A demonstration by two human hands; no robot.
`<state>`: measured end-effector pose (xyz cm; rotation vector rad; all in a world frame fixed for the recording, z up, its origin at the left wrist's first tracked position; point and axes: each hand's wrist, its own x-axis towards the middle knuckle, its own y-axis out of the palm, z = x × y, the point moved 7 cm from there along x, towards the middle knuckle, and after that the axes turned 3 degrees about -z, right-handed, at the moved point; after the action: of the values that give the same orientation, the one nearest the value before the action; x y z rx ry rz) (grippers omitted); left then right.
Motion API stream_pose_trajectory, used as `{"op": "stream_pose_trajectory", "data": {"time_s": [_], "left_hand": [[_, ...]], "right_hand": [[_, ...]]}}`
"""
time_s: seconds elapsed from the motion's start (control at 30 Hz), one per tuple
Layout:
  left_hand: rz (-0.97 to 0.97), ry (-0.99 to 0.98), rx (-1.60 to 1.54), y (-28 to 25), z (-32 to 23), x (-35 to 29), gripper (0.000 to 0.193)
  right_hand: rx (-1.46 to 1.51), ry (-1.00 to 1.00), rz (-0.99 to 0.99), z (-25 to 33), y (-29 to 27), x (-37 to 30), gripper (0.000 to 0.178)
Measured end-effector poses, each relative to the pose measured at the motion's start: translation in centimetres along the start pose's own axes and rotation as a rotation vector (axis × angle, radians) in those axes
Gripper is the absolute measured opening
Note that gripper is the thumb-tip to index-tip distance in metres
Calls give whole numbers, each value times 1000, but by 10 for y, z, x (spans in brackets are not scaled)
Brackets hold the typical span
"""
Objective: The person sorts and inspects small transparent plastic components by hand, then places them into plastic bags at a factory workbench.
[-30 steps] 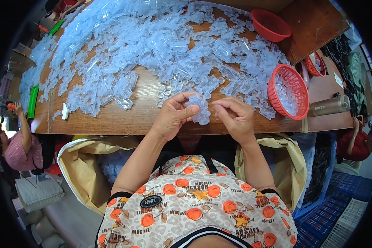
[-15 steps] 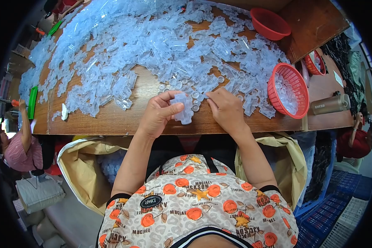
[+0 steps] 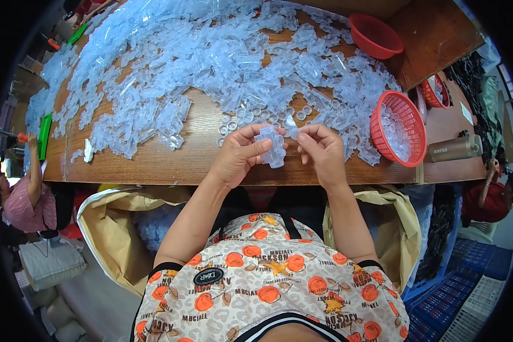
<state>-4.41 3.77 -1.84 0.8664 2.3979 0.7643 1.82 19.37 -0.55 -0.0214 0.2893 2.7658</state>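
Note:
My left hand (image 3: 242, 155) is closed on a translucent plastic part (image 3: 272, 149), or a few stacked together, with a ribbed, stepped outline. Beside it, my right hand (image 3: 324, 153) pinches a small thin clear plastic piece (image 3: 292, 125) between thumb and fingertips. The two hands are close together over the near part of the table, apart from each other. Just beyond them lie several small clear round caps (image 3: 245, 117) on the wood. A large heap of clear plastic parts (image 3: 205, 62) spreads across the table behind.
A red basket (image 3: 376, 128) of clear caps stands at the right, near a brown bottle (image 3: 456, 148). An empty red bowl (image 3: 376, 35) sits farther back. Open yellowish sacks (image 3: 114, 239) hang below the table edge (image 3: 182, 181). A person in pink (image 3: 34, 202) works at far left.
My left hand has moved a little right with the plastic part. My right hand has turned, and a thin clear piece now shows in its fingertips.

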Motion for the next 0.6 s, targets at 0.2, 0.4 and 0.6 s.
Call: {"op": "stream_pose_trajectory", "data": {"time_s": [0.2, 0.4, 0.6], "left_hand": [[-22, 0, 62, -8, 7, 0, 34], [-35, 23, 60, -2, 3, -1, 35], [-85, 31, 84, -13, 5, -3, 38]], "right_hand": [[-73, -5, 36, -7, 14, -6, 11], [-63, -21, -8, -5, 7, -9, 10], [-643, -447, -191, 27, 6, -11, 9]]}}
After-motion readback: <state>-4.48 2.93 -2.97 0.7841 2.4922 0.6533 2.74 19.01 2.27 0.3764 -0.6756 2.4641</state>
